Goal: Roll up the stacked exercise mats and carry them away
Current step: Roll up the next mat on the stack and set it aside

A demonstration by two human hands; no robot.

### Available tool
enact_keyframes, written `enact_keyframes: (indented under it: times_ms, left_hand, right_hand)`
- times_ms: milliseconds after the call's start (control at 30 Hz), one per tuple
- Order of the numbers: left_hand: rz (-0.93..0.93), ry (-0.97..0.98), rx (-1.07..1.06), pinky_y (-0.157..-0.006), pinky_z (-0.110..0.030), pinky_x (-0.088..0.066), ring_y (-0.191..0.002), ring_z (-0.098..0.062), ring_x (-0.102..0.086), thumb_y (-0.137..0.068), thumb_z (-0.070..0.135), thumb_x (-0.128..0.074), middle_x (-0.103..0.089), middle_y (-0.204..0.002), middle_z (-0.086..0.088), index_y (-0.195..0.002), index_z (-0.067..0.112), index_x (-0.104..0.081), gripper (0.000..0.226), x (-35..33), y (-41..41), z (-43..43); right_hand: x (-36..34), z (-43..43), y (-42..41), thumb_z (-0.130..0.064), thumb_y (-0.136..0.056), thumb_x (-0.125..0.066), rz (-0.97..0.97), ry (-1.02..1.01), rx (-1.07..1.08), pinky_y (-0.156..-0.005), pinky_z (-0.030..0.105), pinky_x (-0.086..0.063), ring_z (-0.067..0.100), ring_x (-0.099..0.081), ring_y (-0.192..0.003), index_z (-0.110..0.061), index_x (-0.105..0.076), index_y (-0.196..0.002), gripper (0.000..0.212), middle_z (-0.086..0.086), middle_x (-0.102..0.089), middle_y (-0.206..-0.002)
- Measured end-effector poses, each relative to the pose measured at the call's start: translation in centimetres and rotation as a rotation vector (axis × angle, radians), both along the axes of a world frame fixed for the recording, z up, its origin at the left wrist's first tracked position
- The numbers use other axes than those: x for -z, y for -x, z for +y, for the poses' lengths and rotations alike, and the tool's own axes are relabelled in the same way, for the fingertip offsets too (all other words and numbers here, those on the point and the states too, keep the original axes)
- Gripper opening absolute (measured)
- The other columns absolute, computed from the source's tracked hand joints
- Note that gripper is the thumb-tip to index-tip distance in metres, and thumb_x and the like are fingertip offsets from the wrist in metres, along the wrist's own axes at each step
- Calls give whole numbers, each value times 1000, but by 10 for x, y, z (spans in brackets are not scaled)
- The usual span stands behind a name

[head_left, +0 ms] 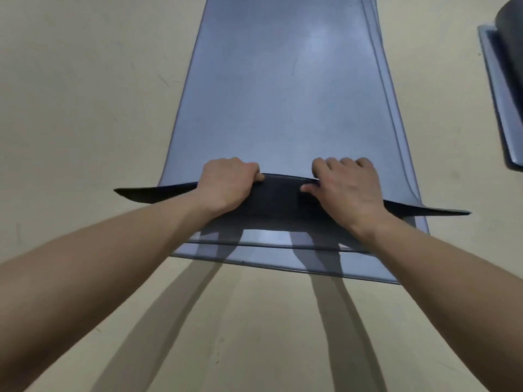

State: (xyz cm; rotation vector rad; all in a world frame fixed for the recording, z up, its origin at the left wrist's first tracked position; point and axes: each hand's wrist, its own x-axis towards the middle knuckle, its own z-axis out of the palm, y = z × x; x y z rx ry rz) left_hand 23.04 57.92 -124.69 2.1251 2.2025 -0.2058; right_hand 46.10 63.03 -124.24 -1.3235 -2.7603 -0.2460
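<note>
Both hands are folding the top mat (283, 94) edge over the stack (283, 267).
Left hand (226, 185) and right hand (348, 188) are pinching it near centre; corners are flaring; roll risks skewing.

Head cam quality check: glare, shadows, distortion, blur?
Head view: soft glare patch on the top mat and a small one on the mat below; doubled forearm shadows fan across the floor, suggesting more than one light. Wide-angle warp stretches the forearms and bows the mat edges. Left hand and right hand are fairly sharp; the rolled mat at top right is cropped.
</note>
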Motion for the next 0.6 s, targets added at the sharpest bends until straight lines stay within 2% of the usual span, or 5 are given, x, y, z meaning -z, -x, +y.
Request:
enact_keyframes:
  times_ms: [100, 200, 333, 467, 600]
  left_hand:
    - [84, -168, -72, -74, -37, -27, -91, -31, -62, -111, 45, -33, -67, -101, -5, -112, 23, -68, 41, 3, -5, 23]
    - [113, -291, -127, -82, -41, -26, -96, -29, -54, -109, 43, -42, -63, -104, -5, -108, 24, -72, 35, 18, -2, 24]
    - [-82, -565, -24, -82, -50, -43, -96, -41, -56, -91, 30, -74, -62, -106, -16, -106, 10, -69, 25, 38, 8, 15]
    - [56, -347, 221, -108, -59, -30, -123, -39, -48, -81, 68, -63, -55, -137, -13, -134, 15, -61, 75, 58, 32, -17]
    - [143, -70, 99, -119, -60, -23, -141, -40, -31, -73, 83, -60, -35, -157, -13, -157, 30, -34, 103, 80, 38, -38]
  right_hand:
    - [26, -25, 10, -16, -82, -71, 85, -181, -47, -90, 49, -37, 38, -58, -101, -8, -64, -117, 36, 15, -63, -114]
    - [56, -33, 5, -45, -84, -68, 6, -15, -20, -117, 61, -20, 40, -37, -145, -7, -44, -153, 82, 18, -43, -157]
    - [66, -9, -3, -64, -77, -77, -115, 123, -39, -124, 60, -13, 40, -21, -153, -17, -26, -163, 110, 18, -31, -164]
    - [70, 16, 6, -63, -84, -71, -113, 337, -38, -125, 46, -17, 32, -32, -147, -28, -23, -161, 97, 10, -33, -161]
    - [79, 23, 6, -62, -88, -69, -49, 507, -35, -116, 37, -32, 30, -47, -130, -36, -31, -158, 84, 1, -42, -153]
